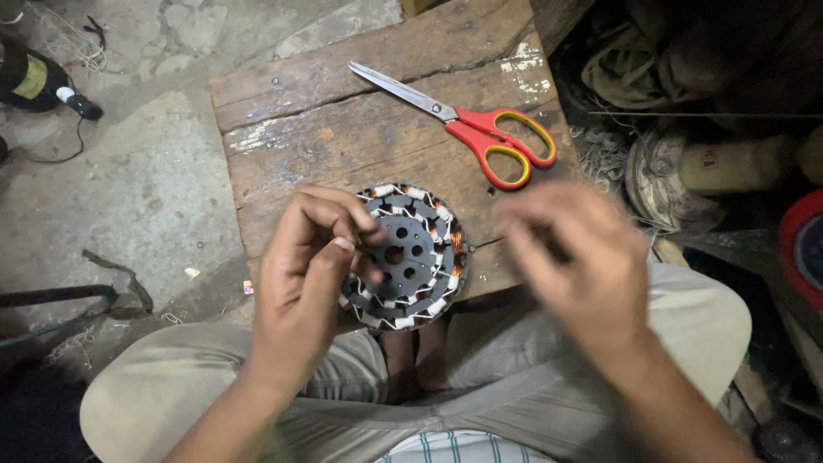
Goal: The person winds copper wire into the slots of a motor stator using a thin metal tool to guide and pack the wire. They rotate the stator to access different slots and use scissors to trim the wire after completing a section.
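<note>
The stator (410,255) lies flat in the middle of the frame, at the near edge of a wooden tabletop (343,129), just above the person's knees. It is a round grey metal disc with holes in its middle. Copper wire coils and white paper bits sit in the slots around its rim.

The left hand (313,257) is on the left side of the stator. Its thumb and fingers are pinched close together right over the rim, as if they hold a thin wire or a paper bit. The thing in the pinch is too small to see. The right hand (570,257) is to the right of the stator, not touching it. It is blurred. Its fingers look bent in, but one cannot tell if the grip is closed or if it holds anything.

Red and yellow scissors (480,129) lie shut on the tabletop in the upper right of the frame, well apart from both hands.

It looks like the person is working on the coils, one slot at a time. The next move likely calls for a steady left pinch and careful small pulls, so the thin wire does not snap or slip out of its slot.
</note>
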